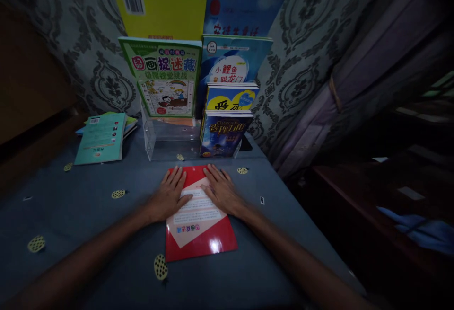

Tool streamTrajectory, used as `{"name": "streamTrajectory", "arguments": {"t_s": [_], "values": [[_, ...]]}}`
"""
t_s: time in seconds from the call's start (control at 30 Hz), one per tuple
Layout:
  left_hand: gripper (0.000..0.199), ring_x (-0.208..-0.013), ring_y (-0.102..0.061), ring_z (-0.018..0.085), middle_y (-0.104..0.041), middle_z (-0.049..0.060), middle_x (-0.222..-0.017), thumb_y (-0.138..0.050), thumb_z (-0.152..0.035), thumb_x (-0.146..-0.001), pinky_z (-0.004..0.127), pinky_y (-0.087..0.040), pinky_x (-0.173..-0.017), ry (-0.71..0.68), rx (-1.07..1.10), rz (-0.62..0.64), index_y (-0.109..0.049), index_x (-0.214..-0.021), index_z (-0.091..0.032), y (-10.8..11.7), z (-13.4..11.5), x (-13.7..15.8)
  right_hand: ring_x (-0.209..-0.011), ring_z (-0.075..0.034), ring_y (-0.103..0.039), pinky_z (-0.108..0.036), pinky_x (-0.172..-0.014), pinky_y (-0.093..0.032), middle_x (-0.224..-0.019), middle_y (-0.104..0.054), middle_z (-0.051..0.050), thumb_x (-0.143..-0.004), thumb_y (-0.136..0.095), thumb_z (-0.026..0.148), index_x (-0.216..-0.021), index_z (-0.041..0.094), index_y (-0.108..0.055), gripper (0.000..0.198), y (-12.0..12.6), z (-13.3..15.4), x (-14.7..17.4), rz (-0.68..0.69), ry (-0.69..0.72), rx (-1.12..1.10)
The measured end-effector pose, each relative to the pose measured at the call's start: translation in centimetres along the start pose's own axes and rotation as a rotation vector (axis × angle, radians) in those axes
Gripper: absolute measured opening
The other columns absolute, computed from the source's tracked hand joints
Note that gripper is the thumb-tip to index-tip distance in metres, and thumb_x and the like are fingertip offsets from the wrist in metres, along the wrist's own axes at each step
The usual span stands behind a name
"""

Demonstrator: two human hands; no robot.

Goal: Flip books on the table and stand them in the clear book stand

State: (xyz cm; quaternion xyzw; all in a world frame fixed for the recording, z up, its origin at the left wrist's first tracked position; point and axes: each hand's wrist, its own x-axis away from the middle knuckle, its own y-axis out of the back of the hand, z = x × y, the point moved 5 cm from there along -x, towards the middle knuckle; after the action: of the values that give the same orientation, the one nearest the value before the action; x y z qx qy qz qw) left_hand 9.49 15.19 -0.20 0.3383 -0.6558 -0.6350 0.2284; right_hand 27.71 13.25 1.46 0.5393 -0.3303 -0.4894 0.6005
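Note:
A red book [213, 239] with a pale slanted panel of printed text lies flat on the table in front of me; its lettering is upside down from my side. My left hand [172, 196] rests on its upper left part, fingers stretched out. On the upper right part lies my right hand [222, 192], its fingers spread too. Neither hand is wrapped around anything. Just beyond the book stands a clear acrylic rack [172, 149] with tiers of upright books, among them a green picture book [166, 78] and a dark blue book [224, 135].
A small stack of books with a teal cover on top [101, 139] lies at the left. Behind the rack is a patterned wall [305, 26]. A tied curtain [315, 106] hangs at the right, past the edge of the grey tabletop [117, 262].

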Motion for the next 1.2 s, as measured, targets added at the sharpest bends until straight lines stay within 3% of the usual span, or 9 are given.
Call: {"name": "streamTrajectory", "arguments": {"t_s": [0.23,0.37,0.57,0.8,0.97,1.2], "values": [[0.074,-0.151,-0.012,0.029,-0.023,0.016,-0.161,-0.021,-0.061,-0.101,0.048,-0.016,-0.122,-0.085,-0.019,-0.05,-0.021,-0.156,-0.012,0.0,-3.7,4.5,-0.149,-0.027,-0.023,-0.051,-0.12,-0.025,-0.158,-0.032,-0.017,-0.102,-0.034,0.039,-0.151,0.009,-0.035,0.058,-0.1,2.5,6.2,0.002,0.11,-0.005],[0.074,-0.151,-0.011,0.029,-0.022,0.017,-0.161,-0.021,-0.061,-0.101,0.047,-0.017,-0.121,-0.08,-0.004,-0.037,-0.021,-0.155,-0.011,0.1,-4.6,5.7,-0.149,-0.025,-0.025,-0.051,-0.12,-0.025,-0.158,-0.031,-0.016,-0.102,-0.036,0.038,-0.151,0.01,-0.034,0.057,0.2,3.1,7.7,0.018,0.118,-0.031],[0.074,-0.15,-0.018,0.029,-0.026,0.017,-0.16,-0.021,-0.062,-0.1,0.048,-0.021,-0.12,-0.082,-0.002,-0.005,-0.023,-0.155,-0.012,0.6,-4.5,5.5,-0.147,-0.027,-0.03,-0.054,-0.121,-0.021,-0.153,-0.041,-0.017,-0.101,-0.038,0.038,-0.147,0.009,-0.042,0.054,1.3,4.1,6.7,0.028,0.124,-0.066],[0.069,-0.15,-0.02,0.027,-0.027,0.015,-0.16,-0.022,-0.057,-0.102,0.048,-0.02,-0.122,-0.067,0.021,-0.024,-0.02,-0.156,-0.014,0.9,-4.8,5.1,-0.149,-0.023,-0.024,-0.051,-0.122,-0.021,-0.157,-0.034,-0.015,-0.104,-0.031,0.035,-0.151,0.009,-0.034,0.054,0.3,6.0,5.3,0.02,0.218,-0.181],[0.07,-0.15,-0.018,0.027,-0.025,0.016,-0.16,-0.024,-0.056,-0.102,0.047,-0.019,-0.122,-0.077,0.031,-0.016,-0.02,-0.156,-0.011,0.7,-4.5,4.6,-0.149,-0.023,-0.023,-0.05,-0.122,-0.021,-0.156,-0.036,-0.015,-0.103,-0.033,0.033,-0.151,0.01,-0.035,0.053,0.1,5.7,4.9,0.025,0.213,-0.188],[0.075,-0.15,-0.02,0.028,-0.029,0.018,-0.158,-0.021,-0.061,-0.1,0.048,-0.023,-0.121,-0.07,0.019,0.034,-0.03,-0.152,-0.007,1.1,-2.6,1.5,-0.149,-0.024,-0.023,-0.049,-0.123,-0.019,-0.157,-0.035,-0.016,-0.102,-0.037,0.031,-0.149,0.008,-0.037,0.053,0.4,4.3,1.7,0.067,0.214,-0.159]]}}
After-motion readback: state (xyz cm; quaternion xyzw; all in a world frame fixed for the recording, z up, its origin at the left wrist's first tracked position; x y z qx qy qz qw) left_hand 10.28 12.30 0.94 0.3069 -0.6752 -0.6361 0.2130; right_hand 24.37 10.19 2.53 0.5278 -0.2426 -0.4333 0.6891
